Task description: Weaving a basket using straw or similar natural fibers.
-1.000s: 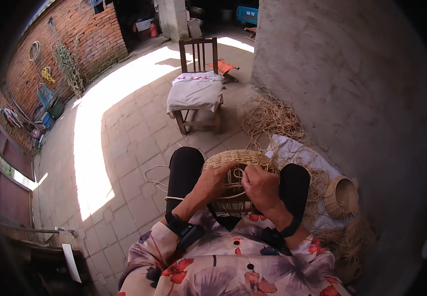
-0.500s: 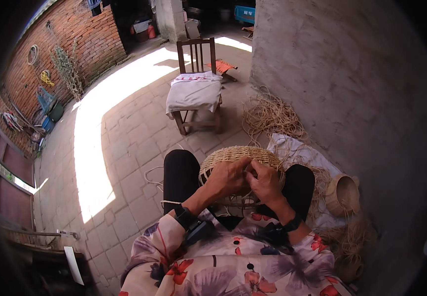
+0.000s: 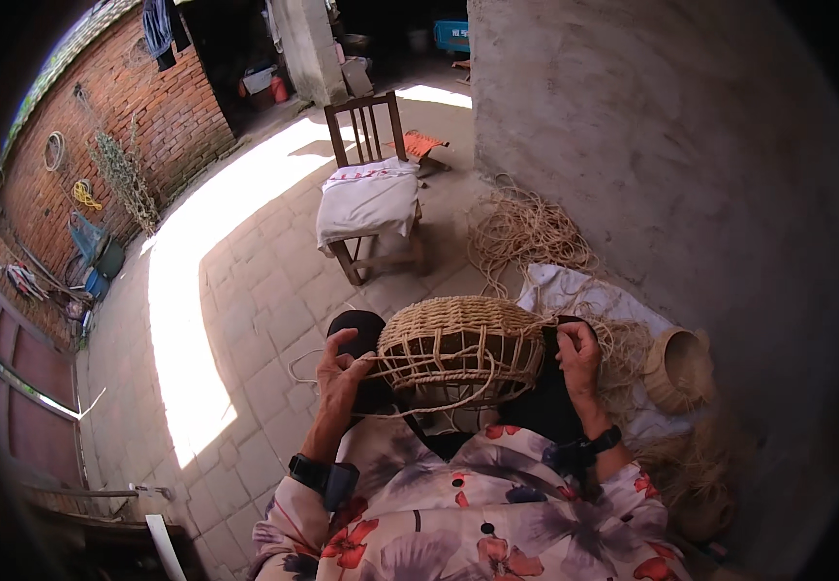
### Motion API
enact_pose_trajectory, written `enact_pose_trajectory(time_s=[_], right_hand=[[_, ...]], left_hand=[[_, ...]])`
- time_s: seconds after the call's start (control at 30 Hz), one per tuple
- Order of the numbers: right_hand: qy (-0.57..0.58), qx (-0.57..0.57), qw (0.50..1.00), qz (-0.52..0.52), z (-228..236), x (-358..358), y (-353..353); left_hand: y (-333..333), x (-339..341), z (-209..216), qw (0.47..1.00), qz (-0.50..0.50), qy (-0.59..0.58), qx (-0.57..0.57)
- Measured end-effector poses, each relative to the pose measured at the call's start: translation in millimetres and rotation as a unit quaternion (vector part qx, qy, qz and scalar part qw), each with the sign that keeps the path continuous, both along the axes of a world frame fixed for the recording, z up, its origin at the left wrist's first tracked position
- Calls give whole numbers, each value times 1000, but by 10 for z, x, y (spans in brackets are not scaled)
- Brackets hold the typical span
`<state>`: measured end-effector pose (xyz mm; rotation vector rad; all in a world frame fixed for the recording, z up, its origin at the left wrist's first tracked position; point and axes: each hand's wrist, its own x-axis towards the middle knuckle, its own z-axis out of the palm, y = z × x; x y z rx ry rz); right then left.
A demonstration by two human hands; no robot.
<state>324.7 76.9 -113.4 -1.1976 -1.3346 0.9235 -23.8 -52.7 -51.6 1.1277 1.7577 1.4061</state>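
Observation:
Between my knees rests a half-woven basket (image 3: 460, 316), tightly woven across its far upper part, with open upright strands and a rim cord on the side nearest me. At its left, my left hand (image 3: 340, 373) pinches a straw cord (image 3: 410, 414) between thumb and fingers, one finger raised. The cord runs across the near side of the basket and loops over its strands. Beyond the basket's right edge, my right hand (image 3: 579, 358) is closed with curled fingers, apart from the weave. What it holds, if anything, is too small to make out.
A heap of loose straw cord (image 3: 531, 232) lies by the grey wall (image 3: 652, 145). On a white cloth (image 3: 574, 290) to my right are more strands and a small woven basket (image 3: 679, 368). A wooden chair (image 3: 369, 203) with a draped cloth stands ahead, beside an orange folding stool (image 3: 423, 145).
My hands have drawn apart from the basket's middle, left hand to the left and right hand to the right. A cord now stretches from the left hand across the basket. The view has shifted slightly.

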Motion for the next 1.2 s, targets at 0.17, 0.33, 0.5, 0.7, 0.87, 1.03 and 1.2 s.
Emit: enact_pose_trajectory(time_s=[0.17, 0.33, 0.5, 0.7, 0.87, 1.03, 1.2], right_hand=[[13, -2, 1000, -5, 11, 30, 4], [-63, 48, 997, 5, 34, -3, -33], [-67, 49, 997, -13, 88, 6, -84], [-86, 56, 995, -14, 82, -23, -57], [-118, 81, 990, -10, 64, -71, -32], [-130, 67, 989, -8, 79, -77, -36], [-132, 87, 987, -17, 88, -2, -75]], left_hand=[[66, 155, 178, 982, -8, -180, 47], [269, 109, 38, 857, -142, -480, 121], [249, -315, 269, 979, -139, 105, -103], [65, 40, 542, 921, -94, 344, 157], [80, 471, 283, 852, -95, 489, 159], [143, 492, 184, 853, -121, 485, 149], [-171, -381, 137, 870, -61, 490, -4]])
